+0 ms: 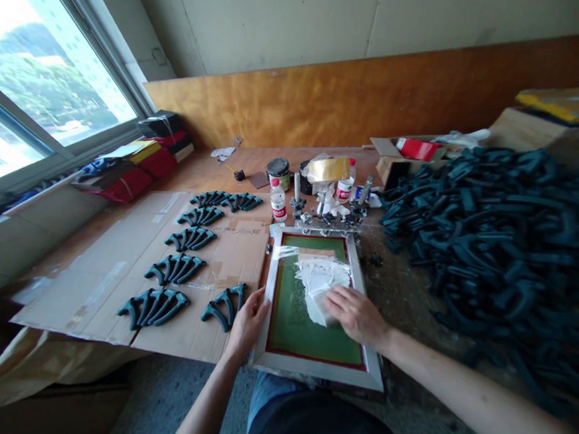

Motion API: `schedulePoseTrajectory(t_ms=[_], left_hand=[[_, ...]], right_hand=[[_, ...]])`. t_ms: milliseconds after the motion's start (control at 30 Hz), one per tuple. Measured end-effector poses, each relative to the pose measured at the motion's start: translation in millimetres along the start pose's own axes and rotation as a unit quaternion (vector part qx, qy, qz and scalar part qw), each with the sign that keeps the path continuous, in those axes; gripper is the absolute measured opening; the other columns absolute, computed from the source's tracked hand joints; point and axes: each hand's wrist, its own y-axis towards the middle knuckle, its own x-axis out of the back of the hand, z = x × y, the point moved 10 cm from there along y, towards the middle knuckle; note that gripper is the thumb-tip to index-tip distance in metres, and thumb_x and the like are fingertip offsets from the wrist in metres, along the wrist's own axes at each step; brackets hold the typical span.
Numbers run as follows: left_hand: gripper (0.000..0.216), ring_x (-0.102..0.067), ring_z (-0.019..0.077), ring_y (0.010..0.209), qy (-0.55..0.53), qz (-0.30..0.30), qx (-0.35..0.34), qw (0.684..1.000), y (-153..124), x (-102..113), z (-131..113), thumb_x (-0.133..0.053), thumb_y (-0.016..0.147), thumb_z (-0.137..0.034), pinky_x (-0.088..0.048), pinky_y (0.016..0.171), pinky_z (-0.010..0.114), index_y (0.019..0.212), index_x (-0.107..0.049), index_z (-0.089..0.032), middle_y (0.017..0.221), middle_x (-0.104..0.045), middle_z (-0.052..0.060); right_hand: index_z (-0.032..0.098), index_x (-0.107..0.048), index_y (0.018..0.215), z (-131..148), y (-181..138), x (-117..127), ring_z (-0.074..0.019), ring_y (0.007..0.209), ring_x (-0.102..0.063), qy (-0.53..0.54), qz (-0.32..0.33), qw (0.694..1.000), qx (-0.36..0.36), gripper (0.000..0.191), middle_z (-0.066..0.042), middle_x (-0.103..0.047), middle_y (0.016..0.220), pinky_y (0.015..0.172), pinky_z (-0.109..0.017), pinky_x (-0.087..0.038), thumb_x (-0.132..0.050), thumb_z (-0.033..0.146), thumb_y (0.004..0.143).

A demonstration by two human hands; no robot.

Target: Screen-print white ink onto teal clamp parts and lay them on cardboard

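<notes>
A screen printing frame (374, 371) with a green mesh (287, 337) and a pale metal border lies flat in front of me. My left hand (248, 321) grips its left border, fingers around the edge. My right hand (355, 312) is closed on a pale squeegee (321, 303), which rests on the mesh and is partly hidden by the fingers. White ink (317, 276) is smeared over the upper middle of the mesh, around and beyond the squeegee. Metal hinge clamps (326, 225) stand at the frame's far edge.
Dark green curved handle-like parts (154, 308) lie in rows on flattened cardboard (115, 263) at left. A big heap of similar parts (494, 220) fills the right. Bottles (278, 201), an ink can (278, 171) and a tape roll (327, 170) stand behind the frame.
</notes>
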Motion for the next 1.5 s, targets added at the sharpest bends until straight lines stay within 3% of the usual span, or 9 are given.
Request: schedulePoseTrajectory(t_ms=[333,567,833,933,1000,1133,1233,1400,1500], left_hand=[[0.069,-0.066,0.0199,0.071,-0.029,-0.004,0.011,1.000,-7.1,8.3,-17.4,-0.063,0.077,-0.054,-0.051,0.061,0.027,0.132,-0.049,-0.014,0.084,-0.072,0.006],[0.052,-0.062,0.0152,0.073,-0.089,-0.049,-0.085,0.991,-14.5,28.5,-129.6,-0.050,0.082,-0.063,-0.048,0.063,0.023,0.093,-0.068,-0.016,0.084,-0.069,0.004],[0.048,-0.066,0.0159,0.082,-0.234,-0.073,-0.231,0.942,11.4,15.8,-240.7,-0.044,0.086,-0.061,-0.051,0.061,0.023,0.110,-0.054,-0.021,0.091,-0.070,0.006],[0.052,-0.067,0.0154,0.071,-0.232,-0.066,-0.128,0.962,0.6,-18.7,-182.3,-0.048,0.083,-0.064,-0.049,0.056,0.023,0.104,-0.058,-0.018,0.088,-0.071,0.008],[0.061,-0.068,0.0200,0.066,-0.179,0.065,0.054,0.980,-18.4,-76.7,-108.2,-0.054,0.076,-0.069,-0.047,0.048,0.024,0.097,-0.063,-0.013,0.087,-0.072,0.015],[0.057,-0.068,0.0275,0.095,-0.244,0.095,0.197,0.945,-59.0,-117.9,-16.0,-0.061,0.075,-0.062,-0.055,0.059,0.030,0.109,-0.062,-0.017,0.114,-0.068,0.016],[0.043,-0.071,0.0232,0.085,-0.255,-0.009,0.189,0.948,-53.6,-67.5,9.3,-0.061,0.080,-0.054,-0.054,0.056,0.026,0.101,-0.060,-0.016,0.105,-0.071,0.013],[0.038,-0.071,0.0195,0.064,-0.106,-0.211,0.242,0.941,-43.2,88.6,80.9,-0.050,0.086,-0.054,-0.054,0.052,0.026,0.096,-0.056,-0.019,0.081,-0.073,0.007],[0.040,-0.071,0.0266,0.061,-0.008,-0.233,0.308,0.922,-44.0,136.1,123.2,-0.046,0.085,-0.056,-0.055,0.052,0.032,0.093,-0.056,-0.018,0.060,-0.068,0.008]], right_hand=[[0.028,-0.052,0.133,-74.1,59.1,30.1,-0.0202,0.092,-0.061,0.042,0.014,0.982,-0.183,0.049,-0.004,-0.065,0.103,0.079,-0.030,-0.047,-0.063,0.029,0.085],[0.014,-0.066,0.112,-153.4,24.4,95.7,-0.0183,0.077,-0.063,-0.042,-0.129,0.937,-0.323,0.037,-0.008,-0.068,0.094,0.070,-0.028,-0.049,-0.046,0.038,0.093],[0.016,-0.063,0.078,-91.9,-33.2,-33.5,-0.0207,0.082,-0.063,0.004,0.065,0.960,-0.272,0.017,-0.009,-0.067,0.086,0.071,-0.028,-0.047,-0.067,0.032,0.080],[0.017,-0.057,0.085,-79.2,-37.4,-48.1,-0.0202,0.076,-0.063,0.012,0.093,0.933,-0.347,0.009,-0.008,-0.065,0.079,0.066,-0.027,-0.044,-0.055,0.024,0.089],[0.018,-0.055,0.087,-62.8,-33.5,-39.6,-0.0190,0.072,-0.061,0.032,0.048,0.924,-0.379,0.012,-0.006,-0.064,0.077,0.063,-0.027,-0.043,-0.048,0.026,0.093],[0.020,-0.055,0.090,8.4,-6.5,-19.5,-0.0198,0.087,-0.058,0.100,-0.031,0.967,-0.231,0.012,-0.006,-0.063,0.089,0.076,-0.030,-0.045,-0.046,0.025,0.094],[0.022,-0.061,0.096,14.5,-26.0,-12.9,-0.0186,0.096,-0.056,0.104,0.019,0.982,-0.155,0.021,-0.004,-0.063,0.097,0.083,-0.030,-0.044,-0.043,0.013,0.091],[0.022,-0.069,0.090,-135.4,-195.3,3.8,-0.0273,0.096,-0.060,-0.068,0.104,0.903,-0.411,0.036,-0.013,-0.065,0.105,0.080,-0.040,-0.048,-0.041,0.007,0.075],[0.027,-0.070,0.081,-188.2,-291.4,-3.3,-0.0296,0.099,-0.061,-0.047,0.103,0.881,-0.459,0.029,-0.011,-0.069,0.102,0.083,-0.045,-0.050,-0.048,0.013,0.066]])
